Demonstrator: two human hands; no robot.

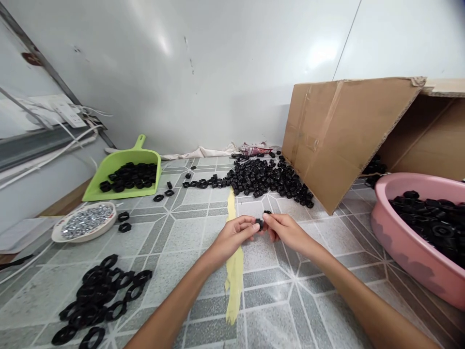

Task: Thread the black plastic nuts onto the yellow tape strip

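Note:
Over the middle of the patterned table surface, my left hand pinches a small black part between thumb and fingers. Close beside it, my right hand has its fingers closed on another small black piece. The fingers hide much of both pieces, so their exact kind does not show. Beyond my hands lies a heap of small black parts, with a tail of them trailing left. To the near left is a loose pile of black hexagonal rings.
A green dustpan holds black parts. Before it sits a white dish of small silvery pieces. On the right stand a cardboard box and a pink basin of black parts. Yellow tape runs along the surface.

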